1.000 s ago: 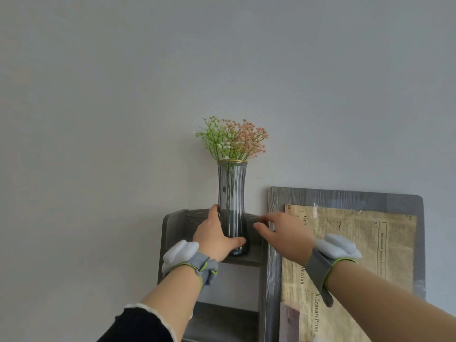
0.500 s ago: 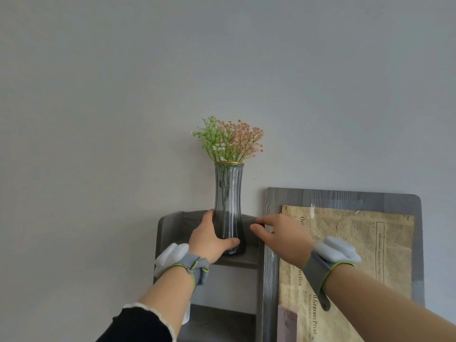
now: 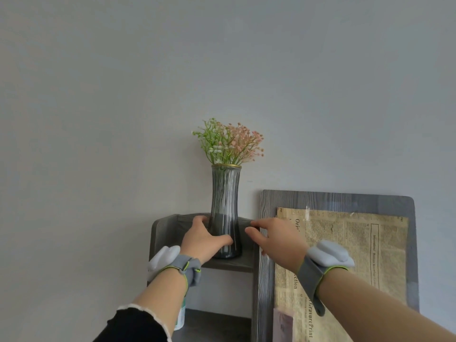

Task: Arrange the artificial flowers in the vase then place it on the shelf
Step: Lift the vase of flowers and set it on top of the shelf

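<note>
Head view: left grip [image 3: 204,240] is holding glass vase [image 3: 225,193] near shelf's [image 3: 234,264] right edge, right grip [image 3: 274,240] hovering slack, empty; seat flat before releasing.

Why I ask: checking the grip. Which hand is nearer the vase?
Left. The left hand grips the vase low down, thumb across its front. The right hand hovers just right of the vase, seemingly clear of the glass, fingers by the shelf.
</note>
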Tool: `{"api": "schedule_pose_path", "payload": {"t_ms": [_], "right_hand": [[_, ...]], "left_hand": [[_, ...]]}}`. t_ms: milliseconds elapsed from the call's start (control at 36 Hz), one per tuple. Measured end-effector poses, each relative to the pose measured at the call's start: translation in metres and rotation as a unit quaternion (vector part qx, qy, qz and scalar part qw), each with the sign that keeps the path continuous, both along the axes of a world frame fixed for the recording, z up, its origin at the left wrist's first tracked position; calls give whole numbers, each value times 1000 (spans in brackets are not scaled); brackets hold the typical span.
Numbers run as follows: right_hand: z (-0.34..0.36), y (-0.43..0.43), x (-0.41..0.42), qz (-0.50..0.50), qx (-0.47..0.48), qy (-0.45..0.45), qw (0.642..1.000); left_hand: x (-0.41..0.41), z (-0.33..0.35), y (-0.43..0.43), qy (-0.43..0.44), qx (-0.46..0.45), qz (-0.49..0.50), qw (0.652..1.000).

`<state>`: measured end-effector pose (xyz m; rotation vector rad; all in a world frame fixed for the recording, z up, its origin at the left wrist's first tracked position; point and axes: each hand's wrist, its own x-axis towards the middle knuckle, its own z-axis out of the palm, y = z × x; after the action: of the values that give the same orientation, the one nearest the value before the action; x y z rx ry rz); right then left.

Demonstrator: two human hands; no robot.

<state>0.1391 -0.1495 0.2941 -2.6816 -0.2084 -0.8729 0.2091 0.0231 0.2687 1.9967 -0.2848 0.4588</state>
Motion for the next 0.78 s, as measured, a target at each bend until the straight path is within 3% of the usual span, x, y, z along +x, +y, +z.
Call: {"api": "schedule_pose_path", "payload": {"t_ms": [222,583,778], "right_hand": [[0,1,-1,3,5,0,1000],[-2,0,0,9,0,-10,1000],[-7,-4,5,2,-45,-5,999]], "left_hand": [[-5,-5,-7,-37,37,20,998],[-7,-5,-1,-25,41,10,999],[-14,-2,-4,-26,47,7,999]]}}
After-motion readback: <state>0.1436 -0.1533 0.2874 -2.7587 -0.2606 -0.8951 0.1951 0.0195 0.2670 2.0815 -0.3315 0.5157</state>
